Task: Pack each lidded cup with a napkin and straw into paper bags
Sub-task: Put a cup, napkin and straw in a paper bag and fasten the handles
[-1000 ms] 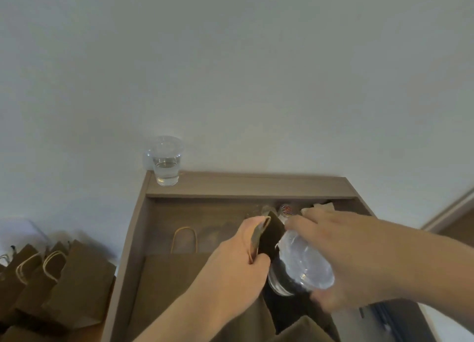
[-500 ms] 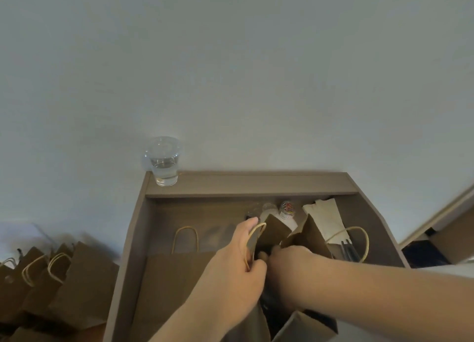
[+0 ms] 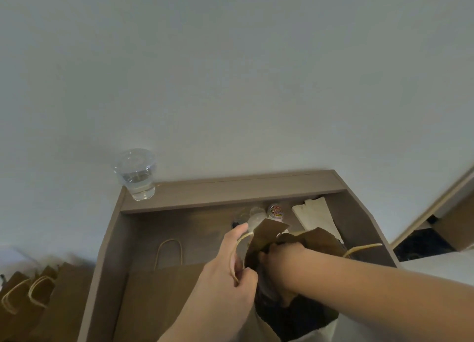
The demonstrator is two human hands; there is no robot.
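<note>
A brown paper bag (image 3: 320, 241) stands open on the desk in front of me. My left hand (image 3: 225, 272) pinches its near rim and one twine handle, holding the mouth apart. My right hand (image 3: 287, 262) reaches down into the bag's mouth with its fingers curled and partly hidden. The lidded cup it carried is out of sight inside the bag. Another clear lidded cup (image 3: 137, 175), part full of water, stands on the back ledge at the left corner. White napkins (image 3: 316, 216) lie at the back right.
A flat paper bag (image 3: 159, 290) with a loop handle lies on the desk to the left. Small clear containers (image 3: 275, 210) sit by the back wall of the brown desk hutch (image 3: 230, 190). More paper bags (image 3: 38, 298) stand on the floor at far left.
My right hand carried the lidded cup over the bag, then went down into it; the cup is now hidden. My left hand kept hold of the bag's rim.
</note>
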